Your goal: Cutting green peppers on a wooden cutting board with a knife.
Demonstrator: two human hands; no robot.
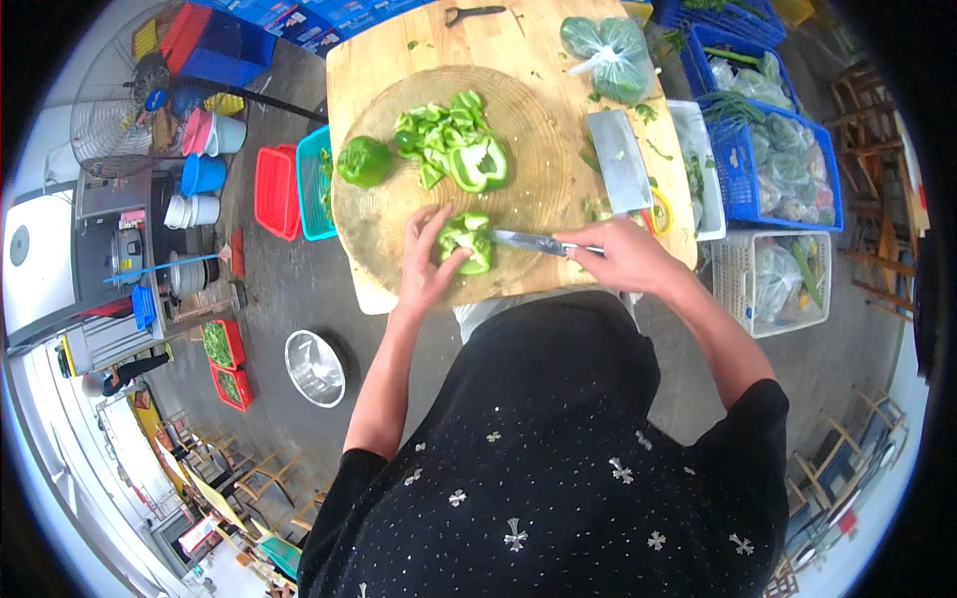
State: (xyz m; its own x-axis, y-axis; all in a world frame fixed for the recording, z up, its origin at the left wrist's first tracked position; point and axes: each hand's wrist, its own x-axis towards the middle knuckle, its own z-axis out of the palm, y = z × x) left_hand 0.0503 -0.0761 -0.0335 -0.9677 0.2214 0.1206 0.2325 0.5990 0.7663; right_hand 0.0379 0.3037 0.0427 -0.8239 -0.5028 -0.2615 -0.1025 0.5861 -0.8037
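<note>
My left hand (426, 261) holds a cut piece of green bell pepper (465, 243) down on a round wooden chopping block (534, 149). In my right hand (624, 254) is a small knife (534, 243), its blade pointing left with the tip at the pepper's right side. Beyond them lies a heap of chopped green pepper (437, 127), with an opened pepper half (478, 164) at its near edge. A whole green pepper (365, 161) rests at the block's left rim.
A cleaver (620, 161) lies on the wooden table (396, 41) right of the block, below a bag of green vegetables (617, 56). A peeler (475, 13) sits at the far edge. Vegetable crates (785, 172) flank the right; teal (314, 183) and red baskets (275, 193) stand left, a steel bowl (315, 368) on the floor.
</note>
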